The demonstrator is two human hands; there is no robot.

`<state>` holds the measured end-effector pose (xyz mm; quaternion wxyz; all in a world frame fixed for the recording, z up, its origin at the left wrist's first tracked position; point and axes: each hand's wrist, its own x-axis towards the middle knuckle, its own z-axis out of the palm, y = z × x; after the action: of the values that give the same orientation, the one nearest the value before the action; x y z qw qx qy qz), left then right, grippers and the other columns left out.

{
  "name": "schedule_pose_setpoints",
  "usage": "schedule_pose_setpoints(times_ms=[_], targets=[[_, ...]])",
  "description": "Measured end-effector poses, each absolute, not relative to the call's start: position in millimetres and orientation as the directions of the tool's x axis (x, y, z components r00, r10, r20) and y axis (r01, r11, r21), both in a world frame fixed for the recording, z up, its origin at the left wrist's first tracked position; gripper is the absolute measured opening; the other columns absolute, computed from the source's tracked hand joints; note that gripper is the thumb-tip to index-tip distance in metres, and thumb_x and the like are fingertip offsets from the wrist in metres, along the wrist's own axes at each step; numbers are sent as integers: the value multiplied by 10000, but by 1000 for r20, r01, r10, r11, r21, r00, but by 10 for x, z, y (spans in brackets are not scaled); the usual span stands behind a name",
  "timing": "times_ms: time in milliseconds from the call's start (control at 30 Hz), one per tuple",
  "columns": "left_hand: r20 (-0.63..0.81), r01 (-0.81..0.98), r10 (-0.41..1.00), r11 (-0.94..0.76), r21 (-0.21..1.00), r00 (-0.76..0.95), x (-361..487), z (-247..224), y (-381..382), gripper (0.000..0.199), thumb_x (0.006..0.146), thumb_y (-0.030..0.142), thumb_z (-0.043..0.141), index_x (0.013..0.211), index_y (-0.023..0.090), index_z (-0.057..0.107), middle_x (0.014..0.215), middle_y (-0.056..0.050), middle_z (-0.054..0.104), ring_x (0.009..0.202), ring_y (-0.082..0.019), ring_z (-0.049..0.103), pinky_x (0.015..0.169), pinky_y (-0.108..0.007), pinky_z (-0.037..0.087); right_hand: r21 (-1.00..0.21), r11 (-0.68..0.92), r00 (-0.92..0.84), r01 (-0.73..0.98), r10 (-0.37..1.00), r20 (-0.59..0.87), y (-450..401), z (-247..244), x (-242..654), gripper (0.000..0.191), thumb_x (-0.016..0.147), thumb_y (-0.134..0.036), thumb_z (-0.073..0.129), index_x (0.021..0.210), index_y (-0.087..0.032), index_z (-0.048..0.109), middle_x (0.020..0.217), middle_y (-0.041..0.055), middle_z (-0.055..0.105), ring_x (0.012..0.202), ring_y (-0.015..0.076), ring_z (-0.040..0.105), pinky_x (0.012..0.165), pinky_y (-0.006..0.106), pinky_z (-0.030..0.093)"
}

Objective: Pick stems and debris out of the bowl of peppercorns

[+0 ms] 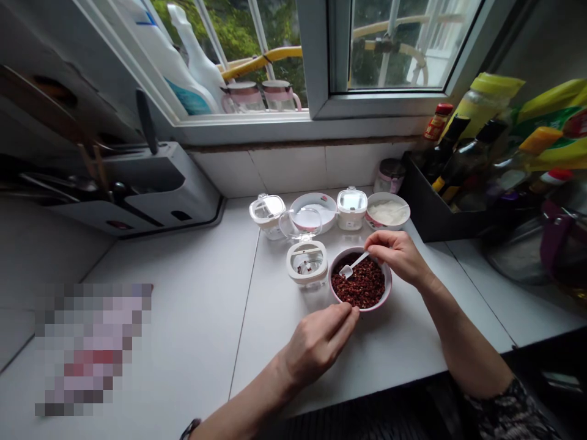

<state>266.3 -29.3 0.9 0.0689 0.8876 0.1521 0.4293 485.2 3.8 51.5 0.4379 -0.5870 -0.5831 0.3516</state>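
My right hand [397, 256] pinches the handle of a small white spoon [354, 264], whose bowl rests in a heap of dark red peppercorns [360, 282]. These fill a pink-rimmed white bowl [389, 282]. My left hand [316, 348] hovers at the bowl's near rim, fingertips pressed together, with nothing visible between them. Left of the bowl stands an open glass jar [307, 264] with a white collar. Its clear lid [300, 223] leans behind it against a white dish [321, 209].
Two more lidded glass jars [351, 208] and a bowl of white paste [387, 211] line the white counter [206, 287]. A dark caddy of sauce bottles [435, 211] stands right, a knife block [137, 183] left, and a pixelated patch [92, 348] covers something at front left.
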Motion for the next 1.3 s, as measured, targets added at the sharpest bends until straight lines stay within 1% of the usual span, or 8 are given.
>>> schedule_pose_setpoints(times_ms=[167, 367, 500, 600, 733, 967, 1100, 1300], targets=[[727, 220, 354, -935, 278, 588, 2668, 35, -296, 205, 995, 96, 434, 1049, 87, 632, 856, -98, 691, 701, -135, 680, 605, -218, 594, -948, 32, 114, 316, 991, 72, 52, 537, 4891, 111, 673, -254, 590, 659, -162, 649, 589, -15, 584, 522, 105, 482, 496, 233, 385], [739, 223, 338, -941, 255, 583, 2673, 49, -297, 224, 1008, 102, 405, 1044, 73, 625, 866, -106, 692, 705, -135, 681, 611, -222, 594, -938, 39, 107, 344, 991, 80, 40, 542, 4884, 122, 684, -257, 579, 666, -161, 652, 611, -10, 589, 554, 108, 483, 525, 237, 386], [747, 230, 319, -947, 224, 583, 2673, 44, -293, 212, 1006, 94, 412, 1030, 73, 622, 865, -105, 691, 718, -134, 683, 625, -215, 590, -922, 68, 107, 381, 987, 117, 43, 527, 4886, 126, 697, -256, 572, 674, -163, 653, 631, -6, 600, 572, 113, 490, 557, 248, 401], [754, 228, 300, -952, 203, 584, 2671, 42, -289, 217, 1005, 90, 407, 1039, 61, 619, 876, -119, 695, 739, -146, 689, 641, -236, 596, -909, 82, 106, 408, 985, 136, 45, 517, 4888, 127, 707, -254, 568, 679, -164, 653, 638, -5, 605, 579, 116, 497, 572, 252, 406], [756, 230, 313, -949, 218, 575, 2680, 56, -287, 215, 1009, 90, 406, 1022, 64, 619, 856, -109, 696, 710, -137, 686, 610, -224, 589, -895, 86, 106, 438, 984, 147, 42, 509, 4884, 132, 719, -247, 560, 693, -163, 659, 646, -1, 613, 591, 120, 509, 585, 252, 411], [759, 231, 302, -951, 203, 576, 2696, 73, -296, 232, 1014, 90, 391, 998, 49, 619, 838, -110, 695, 683, -138, 681, 590, -230, 583, -892, 95, 105, 441, 982, 157, 42, 504, 4894, 127, 722, -240, 557, 697, -166, 657, 648, -2, 618, 591, 123, 516, 588, 255, 417], [750, 228, 317, -948, 224, 580, 2689, 77, -293, 229, 1010, 94, 404, 1010, 68, 631, 853, -105, 694, 695, -135, 682, 603, -224, 588, -884, 105, 113, 455, 978, 174, 43, 502, 4899, 126, 726, -233, 556, 698, -168, 660, 651, -2, 624, 595, 124, 522, 583, 253, 416], [758, 218, 309, -950, 222, 575, 2693, 83, -289, 225, 1004, 84, 410, 998, 49, 631, 846, -115, 694, 684, -138, 678, 598, -232, 595, -903, 101, 115, 418, 980, 162, 54, 491, 4908, 116, 710, -228, 572, 689, -164, 667, 639, -5, 622, 574, 113, 507, 556, 247, 409]])
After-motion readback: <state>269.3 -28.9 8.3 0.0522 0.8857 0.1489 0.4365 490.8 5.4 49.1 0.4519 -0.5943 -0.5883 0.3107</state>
